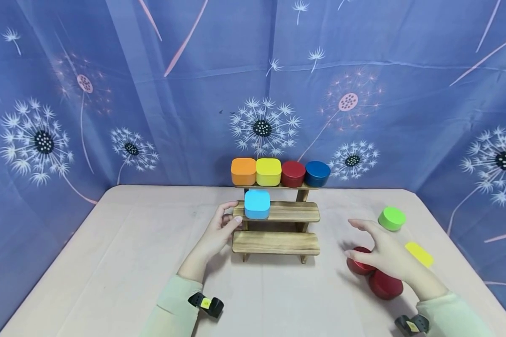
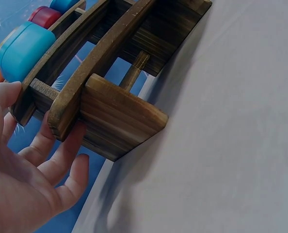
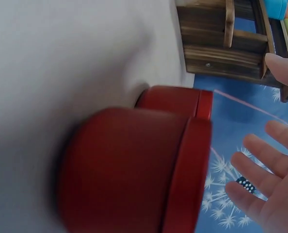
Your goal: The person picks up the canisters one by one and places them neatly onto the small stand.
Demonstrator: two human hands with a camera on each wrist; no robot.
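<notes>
I have the left hand gripping the tiered wooden stand; under my spread right hand, round red lidded boxes look light, slick, best side-gripped.

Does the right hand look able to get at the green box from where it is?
Probably yes: the right hand holds nothing, its fingers are spread, and the green box sits close by with nothing visible between them.
</notes>
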